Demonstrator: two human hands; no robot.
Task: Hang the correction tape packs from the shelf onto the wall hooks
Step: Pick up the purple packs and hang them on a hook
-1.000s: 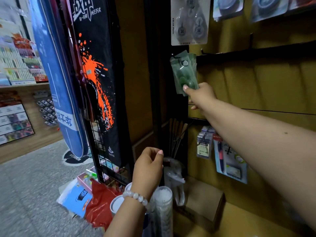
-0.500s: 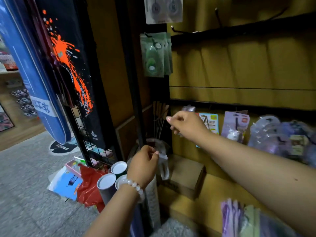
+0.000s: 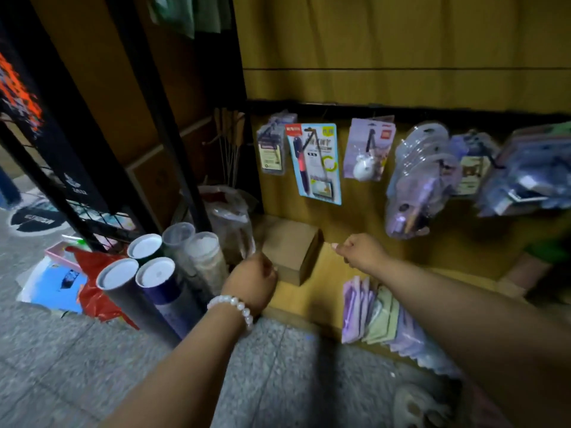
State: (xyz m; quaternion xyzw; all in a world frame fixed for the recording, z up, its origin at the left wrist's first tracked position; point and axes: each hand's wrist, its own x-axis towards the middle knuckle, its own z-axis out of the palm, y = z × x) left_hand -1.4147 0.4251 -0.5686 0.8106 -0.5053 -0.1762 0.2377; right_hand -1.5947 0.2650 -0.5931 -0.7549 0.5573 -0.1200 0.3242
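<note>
Green packs (image 3: 191, 13) hang at the top edge, so some hanging looks done. A row of correction tape packs (image 3: 380, 313) waits on the shelf (image 3: 309, 291). The right hand (image 3: 360, 251), loosely curled and empty, hovers above them; the left hand (image 3: 251, 281) looks curled, its hold unclear. A cardboard box (image 3: 290, 245) sits between the hands; tubes (image 3: 148, 273) stand left.

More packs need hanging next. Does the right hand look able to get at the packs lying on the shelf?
Probably yes. The right hand hovers just above and behind the row of packs on the shelf, holding nothing, and nothing lies between them. The cardboard box sits off to the side.
</note>
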